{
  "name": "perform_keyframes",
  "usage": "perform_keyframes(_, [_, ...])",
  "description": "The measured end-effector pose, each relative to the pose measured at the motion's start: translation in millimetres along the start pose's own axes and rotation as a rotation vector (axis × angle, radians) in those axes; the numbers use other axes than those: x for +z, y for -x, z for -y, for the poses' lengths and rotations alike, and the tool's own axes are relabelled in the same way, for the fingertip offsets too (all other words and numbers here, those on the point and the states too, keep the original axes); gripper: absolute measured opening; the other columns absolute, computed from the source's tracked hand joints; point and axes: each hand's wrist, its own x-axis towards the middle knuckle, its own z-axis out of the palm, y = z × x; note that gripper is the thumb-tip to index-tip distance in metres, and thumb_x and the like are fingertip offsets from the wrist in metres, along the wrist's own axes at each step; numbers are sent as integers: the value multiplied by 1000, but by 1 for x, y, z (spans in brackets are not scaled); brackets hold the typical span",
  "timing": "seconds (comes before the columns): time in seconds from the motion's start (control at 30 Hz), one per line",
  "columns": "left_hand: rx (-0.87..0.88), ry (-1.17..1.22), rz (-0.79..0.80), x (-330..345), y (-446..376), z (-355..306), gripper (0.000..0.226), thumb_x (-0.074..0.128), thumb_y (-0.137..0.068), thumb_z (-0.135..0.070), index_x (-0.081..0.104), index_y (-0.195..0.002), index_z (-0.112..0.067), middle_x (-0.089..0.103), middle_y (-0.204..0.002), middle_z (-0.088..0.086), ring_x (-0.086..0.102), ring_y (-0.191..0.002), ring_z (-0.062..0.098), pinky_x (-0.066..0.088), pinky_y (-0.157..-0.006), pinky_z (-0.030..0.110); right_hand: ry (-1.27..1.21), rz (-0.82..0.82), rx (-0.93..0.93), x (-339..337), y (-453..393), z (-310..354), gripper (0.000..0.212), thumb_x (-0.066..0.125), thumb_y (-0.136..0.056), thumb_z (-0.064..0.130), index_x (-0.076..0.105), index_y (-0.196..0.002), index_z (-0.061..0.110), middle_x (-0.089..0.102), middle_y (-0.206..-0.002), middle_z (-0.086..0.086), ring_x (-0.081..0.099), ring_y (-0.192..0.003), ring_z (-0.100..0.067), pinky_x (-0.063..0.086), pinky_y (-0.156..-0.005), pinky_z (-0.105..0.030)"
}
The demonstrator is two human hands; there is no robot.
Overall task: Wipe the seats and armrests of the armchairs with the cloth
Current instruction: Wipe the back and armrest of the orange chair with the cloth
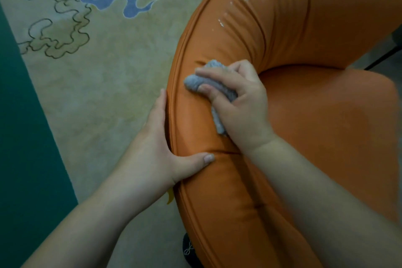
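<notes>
Head view. Orange armchair (282,28) fills the right half of the frame; its padded armrest (195,119) curves from the lower middle up toward the top right, with a piped seam along the outer edge. The seat (326,126) lies inside the curve, to the right.

Right hand (239,102) is bunched around a grey cloth (195,82), fingers curled over it and pressing it onto the top of the armrest, just inside the outer seam. A tail of cloth hangs out under the palm.

Left hand (161,146) lies flat against the armrest's outer edge, fingers straight along the seam, thumb laid across the top at a cross-seam. It holds nothing; it looks to be bracing the chair.

Step in hand, as judged: wiping the armrest, mid-length. White flecks (221,23) sit further up the curve, near the back, not reached by the cloth.

Next move probably calls for carrying the cloth along the armrest toward those flecks, pressure kept on, then inward to the seat. The seat shows no sign either way of being wiped.

Patterned rug (87,72) lies to the left of the chair.
</notes>
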Motion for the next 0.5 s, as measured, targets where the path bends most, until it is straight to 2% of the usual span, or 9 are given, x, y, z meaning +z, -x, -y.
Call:
perform_keyframes(0.1, [2,-59,-2,-6,-13,-6,140,79,-38,-64,-2,-150,-46,23,-156,-19,45,-132,12,43,-105,41,-35,-1,8,-2,12,-6,27,65,-87,19,68,-114,15,48,-91,-12,53,-84,-16,45,-80,-20])
perform_keyframes(0.2, [25,-96,-4,-11,-23,-16,137,80,-42,-60,-1,-151,-43,24,-156,-16,41,-134,11,41,-108,40,-82,50,-31,-11,40,-4,28,64,-87,22,67,-114,17,49,-92,-6,53,-86,-11,44,-80,-15])
perform_keyframes(0.3, [31,-98,10,-14,-34,-19,135,84,-48,-51,-1,-153,-38,24,-156,-15,41,-135,10,39,-109,39,-24,58,-36,-8,15,-6,28,69,-84,19,69,-112,13,47,-89,-9,51,-84,-13,43,-81,-15])
perform_keyframes(0.4, [55,-99,31,-19,-38,-19,135,83,-47,-54,-2,-151,-43,21,-156,-20,44,-132,10,42,-107,38,11,0,-40,2,-24,-9,31,71,-83,17,69,-113,10,46,-89,-11,50,-85,-14,43,-85,-17])
perform_keyframes(0.5, [72,-97,56,-24,-44,-19,134,81,-44,-59,-3,-149,-49,21,-154,-25,50,-126,9,46,-103,38,-32,-30,-8,4,-18,-11,30,69,-84,16,68,-113,12,46,-89,-10,52,-84,-16,45,-82,-19])
